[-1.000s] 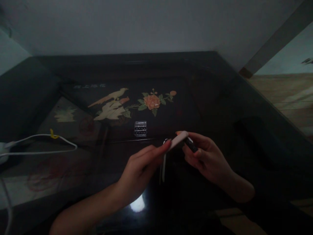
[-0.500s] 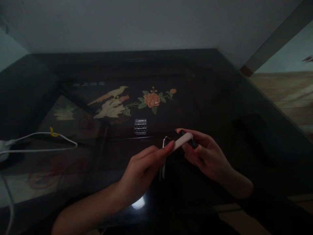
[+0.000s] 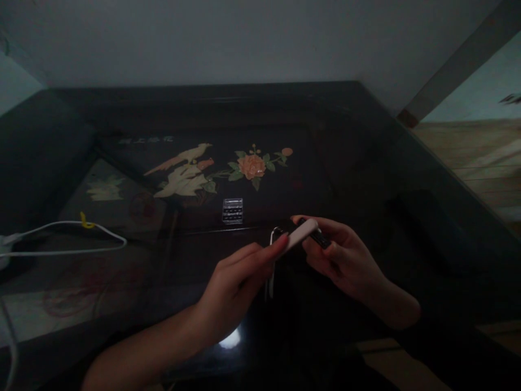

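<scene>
My left hand (image 3: pixel 240 277) is closed around a slim, pale, round-ended handheld thing (image 3: pixel 301 232) whose exact kind I cannot make out. A metal ring and a thin white strap (image 3: pixel 271 282) hang beside its near end. In my right hand (image 3: pixel 350 260), thumb and fingers pinch a small, narrow black bar (image 3: pixel 320 238). The pale thing's far end lies over the bar and appears to touch it. Both hands are held above the dark tabletop. Beyond them sits a small clear case (image 3: pixel 233 211) with dark rows inside.
The glossy dark table (image 3: pixel 345 136) has an inlaid bird and flower picture (image 3: pixel 251 166) under its surface. At the left lies a white cable (image 3: pixel 61 253) with a yellow tie (image 3: pixel 86 221). A dark oblong object (image 3: pixel 431 228) is at the right. A wall (image 3: pixel 203 43) rises behind.
The view has shifted very slightly, moving the table's contents a little left. Both hands keep their holds, and the pale thing's tip has moved slightly left with the view.
</scene>
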Demonstrator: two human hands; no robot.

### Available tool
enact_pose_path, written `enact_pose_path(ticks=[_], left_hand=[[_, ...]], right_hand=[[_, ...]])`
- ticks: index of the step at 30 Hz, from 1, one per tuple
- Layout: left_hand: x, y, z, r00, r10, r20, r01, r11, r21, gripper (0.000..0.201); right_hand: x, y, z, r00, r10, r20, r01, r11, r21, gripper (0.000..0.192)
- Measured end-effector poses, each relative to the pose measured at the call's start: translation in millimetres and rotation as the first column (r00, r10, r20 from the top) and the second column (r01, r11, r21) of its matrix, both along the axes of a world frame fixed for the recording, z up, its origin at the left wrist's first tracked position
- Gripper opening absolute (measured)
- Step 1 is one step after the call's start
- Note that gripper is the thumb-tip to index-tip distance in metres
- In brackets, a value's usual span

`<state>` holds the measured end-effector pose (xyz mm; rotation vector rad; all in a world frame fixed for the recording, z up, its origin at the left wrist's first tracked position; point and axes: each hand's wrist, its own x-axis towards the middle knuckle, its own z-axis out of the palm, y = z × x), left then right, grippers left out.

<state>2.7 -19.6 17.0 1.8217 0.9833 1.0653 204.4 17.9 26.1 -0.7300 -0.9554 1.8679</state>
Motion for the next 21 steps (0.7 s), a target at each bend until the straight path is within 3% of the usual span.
enact_pose_path(ticks=[21], left_hand=[[-0.2,1.5,0.0,1.0,0.012,-0.008,-0.012,1.0,-0.023,0.053]], right_hand=[[1.3,2.6,-1.6,1.0,0.008,0.005,-0.008,1.0,0.006,0.039]])
